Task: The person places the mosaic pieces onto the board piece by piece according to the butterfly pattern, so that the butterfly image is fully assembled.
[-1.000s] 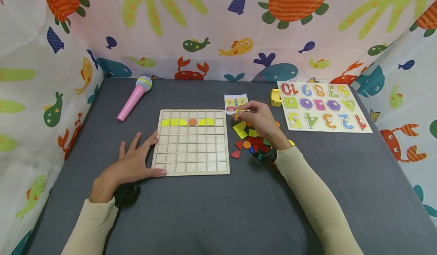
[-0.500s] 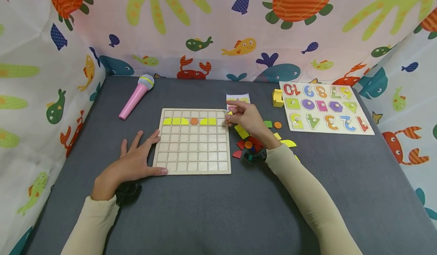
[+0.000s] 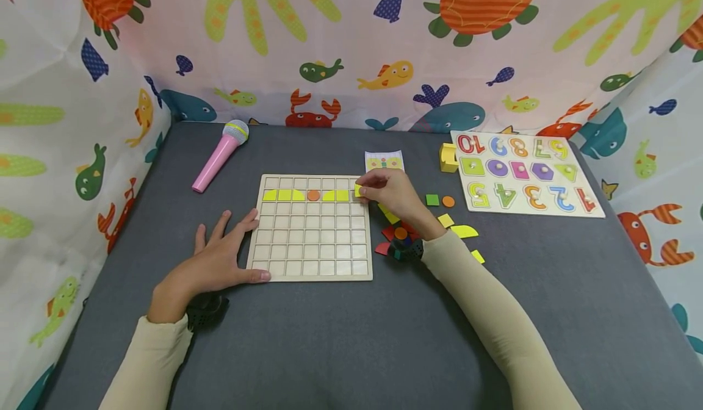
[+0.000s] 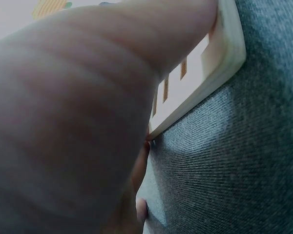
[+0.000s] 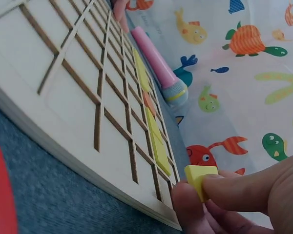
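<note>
A wooden grid board (image 3: 307, 237) lies flat in front of the person. Its second row from the far side holds several yellow tiles (image 3: 336, 195) and one orange round tile (image 3: 313, 195). The left hand (image 3: 215, 263) rests with fingers spread along the board's left edge, thumb on the near left corner. Between thumb and fingertips, the right hand (image 3: 391, 195) pinches a yellow tile (image 5: 200, 176) over the right end of that row. In the right wrist view this tile is raised above the board's edge. The left wrist view shows mostly the thumb (image 4: 88, 92) across the board's corner.
Loose red, yellow, green and orange tiles (image 3: 446, 220) lie under and beside the right forearm. A small pattern card (image 3: 384, 160) is behind the right hand. A number puzzle board (image 3: 527, 175), yellow block (image 3: 448, 157) and pink toy microphone (image 3: 221, 156) lie farther back.
The right hand has moved left from above the loose tiles and card to the board's right edge, carrying the yellow tile. The left hand stays at the board's left edge.
</note>
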{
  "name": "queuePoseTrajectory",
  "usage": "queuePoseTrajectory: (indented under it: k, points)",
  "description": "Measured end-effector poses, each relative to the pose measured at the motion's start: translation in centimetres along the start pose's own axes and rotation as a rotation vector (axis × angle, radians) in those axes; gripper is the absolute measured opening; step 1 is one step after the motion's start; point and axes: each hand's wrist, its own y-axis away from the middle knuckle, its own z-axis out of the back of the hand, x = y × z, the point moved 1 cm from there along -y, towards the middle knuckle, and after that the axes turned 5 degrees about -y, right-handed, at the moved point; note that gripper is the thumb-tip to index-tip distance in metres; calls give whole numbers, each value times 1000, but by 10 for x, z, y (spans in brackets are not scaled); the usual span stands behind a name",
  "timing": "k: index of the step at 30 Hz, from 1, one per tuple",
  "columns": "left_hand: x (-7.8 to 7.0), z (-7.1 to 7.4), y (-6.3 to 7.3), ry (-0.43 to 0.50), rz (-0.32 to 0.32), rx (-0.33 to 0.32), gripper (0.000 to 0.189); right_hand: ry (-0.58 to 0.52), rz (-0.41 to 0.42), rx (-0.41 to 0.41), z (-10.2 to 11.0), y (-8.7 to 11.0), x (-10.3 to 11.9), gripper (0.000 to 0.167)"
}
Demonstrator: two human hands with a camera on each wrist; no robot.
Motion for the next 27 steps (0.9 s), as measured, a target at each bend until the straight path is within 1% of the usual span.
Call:
queuePoseTrajectory:
  k: [7,11,16,23,27]
  points:
    - [-1,0,1,0,-3,-6,127,143,66,-31,-2,-4,6,12]
    - [0,1,1,-1,-3,-5,128,197,110,-46,-4,-5,8,9]
    - [0,1,1,-2,-11,-6,128,226,124,-29,-7,-4,6,7]
    - [0,0,0,3,-7,-3,127,336,172,13,-13,-5,3,6]
    - [1,0,-1,3,0,-2,128,359,184,34,-15,-5,6,5]
